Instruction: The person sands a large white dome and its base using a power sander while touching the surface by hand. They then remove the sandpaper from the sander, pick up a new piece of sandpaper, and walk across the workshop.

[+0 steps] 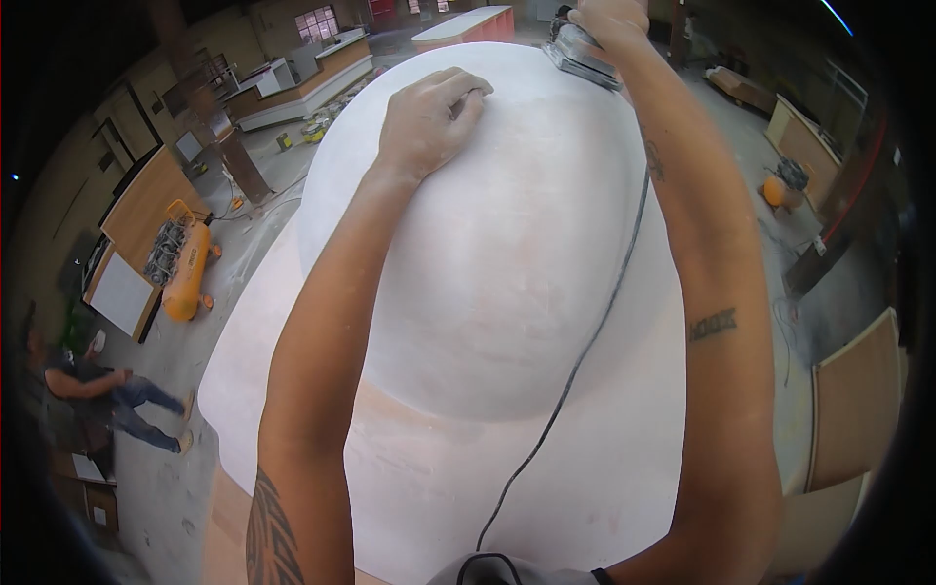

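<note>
Right hand (609,19) is gripping the sander (580,54) at the white dome's (507,253) far edge; left hand (429,122) is resting loosely curled beside it.

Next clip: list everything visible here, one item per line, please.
domed form: one, white, centre, fills most of the view
sander: one, grey, on the form's top
cord: one, black, from the sander down over the form
compressor: one, orange, floor at left
orange machine: one, floor at right
person: one, dark top, blue trousers, lower left
counters: two, white tops, far back
wood panel: one, brown, right edge
left hand: one, dusty, resting on the form
right hand: one, fingers gripping the sander
</note>
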